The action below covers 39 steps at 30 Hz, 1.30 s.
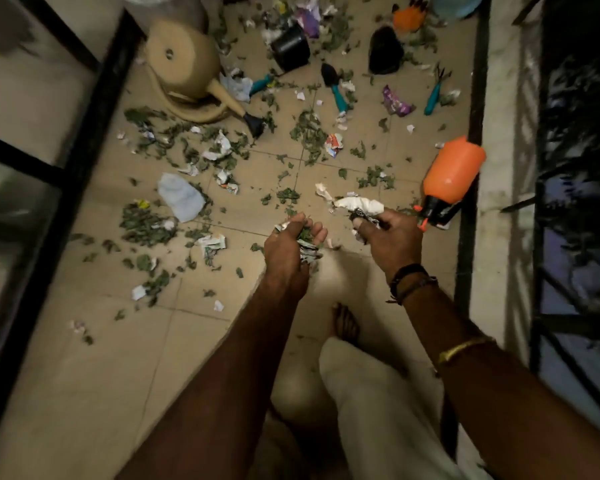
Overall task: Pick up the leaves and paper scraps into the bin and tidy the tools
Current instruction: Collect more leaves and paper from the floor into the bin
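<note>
Tiled floor [84, 341] carries the litter: watering can [184, 64] at eleven o'clock, spray bottle [451, 174] at two. Scattered leaves [146, 223] and paper scraps [212, 244] look light and limp, best scooped in bunches. Hands apart: left hand [293, 244] cups leaves, right hand [385, 233] clamps crumpled paper [361, 206]. The bin is perhaps at twelve, unclear.

Dim, warm-toned light on a tiled floor [84, 375]
Centre is brightest and corners fall to dark; the straight frame bars [104, 109] bow with wide-angle distortion; slight blur softens the far edges
</note>
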{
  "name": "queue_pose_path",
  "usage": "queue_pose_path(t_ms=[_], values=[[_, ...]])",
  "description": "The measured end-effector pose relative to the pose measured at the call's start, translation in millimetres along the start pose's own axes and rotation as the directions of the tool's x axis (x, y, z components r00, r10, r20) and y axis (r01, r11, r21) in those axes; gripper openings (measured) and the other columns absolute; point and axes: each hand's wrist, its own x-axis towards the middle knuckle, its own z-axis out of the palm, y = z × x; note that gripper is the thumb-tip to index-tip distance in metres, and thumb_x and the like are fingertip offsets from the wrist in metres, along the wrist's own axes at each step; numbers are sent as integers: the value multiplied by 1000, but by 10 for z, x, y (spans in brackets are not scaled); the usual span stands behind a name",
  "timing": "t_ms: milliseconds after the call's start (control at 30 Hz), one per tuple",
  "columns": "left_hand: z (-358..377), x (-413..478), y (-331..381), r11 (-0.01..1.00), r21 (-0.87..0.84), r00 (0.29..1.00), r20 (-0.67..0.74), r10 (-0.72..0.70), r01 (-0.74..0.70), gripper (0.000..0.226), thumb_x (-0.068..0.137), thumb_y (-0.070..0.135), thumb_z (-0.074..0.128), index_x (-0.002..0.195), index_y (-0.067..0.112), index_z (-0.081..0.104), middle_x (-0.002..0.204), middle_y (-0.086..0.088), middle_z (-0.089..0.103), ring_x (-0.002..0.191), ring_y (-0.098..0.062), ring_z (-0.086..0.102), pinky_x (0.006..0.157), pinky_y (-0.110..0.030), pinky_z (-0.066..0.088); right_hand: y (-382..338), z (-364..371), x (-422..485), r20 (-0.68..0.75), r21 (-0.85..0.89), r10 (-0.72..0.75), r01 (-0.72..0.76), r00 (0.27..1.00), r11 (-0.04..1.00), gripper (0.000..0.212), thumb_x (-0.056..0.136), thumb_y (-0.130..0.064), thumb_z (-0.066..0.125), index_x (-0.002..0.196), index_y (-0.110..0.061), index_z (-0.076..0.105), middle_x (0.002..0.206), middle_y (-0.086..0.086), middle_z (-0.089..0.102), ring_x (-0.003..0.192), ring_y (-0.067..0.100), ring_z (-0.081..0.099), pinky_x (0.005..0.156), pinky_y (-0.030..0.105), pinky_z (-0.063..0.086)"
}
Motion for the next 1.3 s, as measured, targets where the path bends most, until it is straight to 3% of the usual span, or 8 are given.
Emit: queue_pose_path(t_ms=[100, 233, 333, 467, 667, 867, 1167, 1300], values=[[189, -1043, 447, 1000, 7, 999, -25, 19, -19, 15, 100, 4, 52, 86, 2, 55, 78, -12, 54, 69, -22, 61, 74, -34, 61, -819, -419, -653, 6, 43, 0, 0, 1000, 999, 42, 72, -45, 76, 104, -17, 78, 83, -3, 77, 80, 21, 73, 77, 45, 61], [314, -2204, 961, 997, -32, 997, -41, 64, -65, 9, 99, 3, 55, 91, 0, 57, 77, -13, 56, 68, -23, 62, 67, -35, 62, -1794, -846, -1500, 2, 65, -46, 46, 999, 997, 33, 79, -30, 81, 108, -14, 78, 97, 1, 78, 93, 21, 72, 84, 39, 60], [291, -2896, 1276, 992, -62, 994, -17, 108, -109, 7, 99, 2, 54, 93, 0, 58, 77, -13, 58, 71, -23, 64, 68, -36, 63, -2314, -1017, -2056, 8, 58, -105, 104, 994, 993, 32, 77, -31, 82, 103, -12, 79, 90, 1, 77, 88, 24, 71, 81, 46, 59], [133, -3553, 1606, 977, -87, 981, 14, 195, -193, 7, 98, 2, 56, 92, 0, 59, 75, -11, 58, 69, -22, 63, 80, -40, 61, -2722, -1022, -2661, 46, 116, -146, 140, 988, 983, 34, 77, -27, 85, 108, -16, 77, 93, -3, 77, 91, 20, 72, 85, 44, 60], [-380, -4133, 1816, 905, -265, 943, -65, 326, -332, 7, 98, 3, 57, 96, -2, 61, 74, -12, 62, 66, -22, 65, 77, -39, 62, -2967, -810, -3292, 253, 139, -269, 241, 929, 961, 25, 79, -25, 84, 101, -15, 79, 84, -5, 76, 82, 18, 73, 79, 44, 61], [-1096, -4634, 1774, 771, -405, 868, -299, 397, -492, 7, 95, 3, 60, 90, 1, 64, 74, -11, 65, 64, -19, 68, 60, -32, 60, -3021, -540, -3878, 522, 98, -397, 409, 755, 907, 18, 81, -22, 83, 97, -17, 79, 77, -4, 75, 75, 18, 72, 75, 44, 61], [-2523, -5468, 1526, 491, -490, 689, -585, 428, -720, 3, 93, 1, 61, 90, 1, 61, 73, -13, 62, 67, -22, 67, 82, -44, 61, -2972, 109, -5032, 820, 124, -383, 521, 426, 845, 9, 82, -20, 81, 89, -25, 77, 76, -6, 75, 73, 13, 71, 72, 37, 62], [-3291, -5897, 1441, 403, -450, 597, -689, 411, -797, 6, 93, 0, 62, 99, 0, 59, 78, -14, 60, 68, -22, 65, 79, -42, 62, -2952, 534, -5775, 894, 155, -333, 489, 300, 858, 18, 83, -9, 79, 101, -7, 78, 70, 1, 74, 60, 11, 65, 60, 26, 56]])
